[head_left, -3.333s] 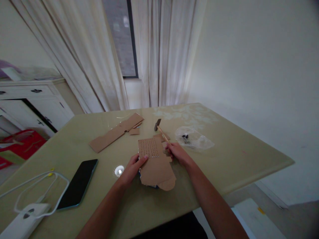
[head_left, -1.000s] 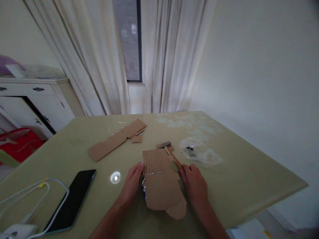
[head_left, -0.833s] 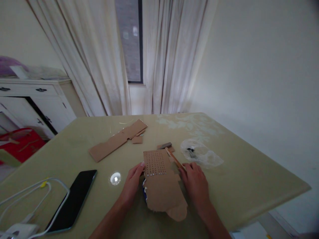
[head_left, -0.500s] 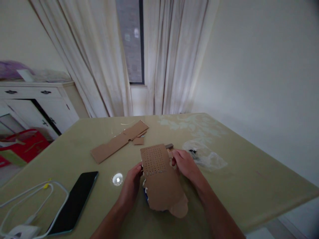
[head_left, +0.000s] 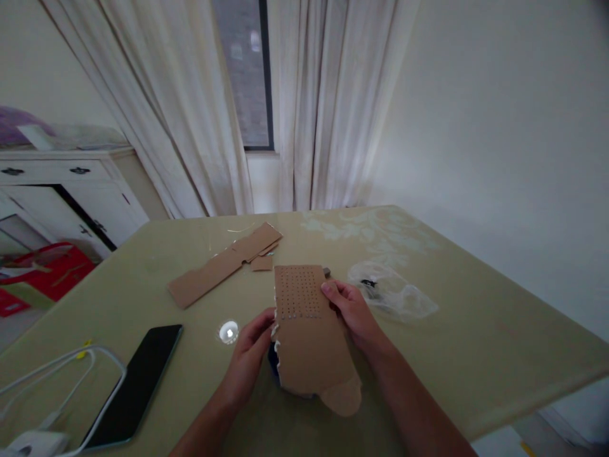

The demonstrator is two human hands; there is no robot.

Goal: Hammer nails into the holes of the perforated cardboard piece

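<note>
A brown cardboard piece (head_left: 307,339) with a grid of small holes near its far end is held over the table (head_left: 457,343), tilted up toward me. My left hand (head_left: 250,352) grips its left edge, fingers curled under it. My right hand (head_left: 349,308) pinches its right edge beside the holes. A small dark end of the hammer (head_left: 327,272) peeks out behind the cardboard's far right corner. Something blue shows under the cardboard's left edge, mostly hidden.
A long cardboard strip (head_left: 223,263) lies at the far middle. A clear plastic bag (head_left: 392,295) with small dark bits rests to the right. A black phone (head_left: 136,384), a white cable (head_left: 57,374) and a small shiny round spot (head_left: 229,332) sit to the left.
My right hand left the hammer handle on the table and took the cardboard's right edge. Both hands lifted the cardboard, which now covers most of the hammer.
</note>
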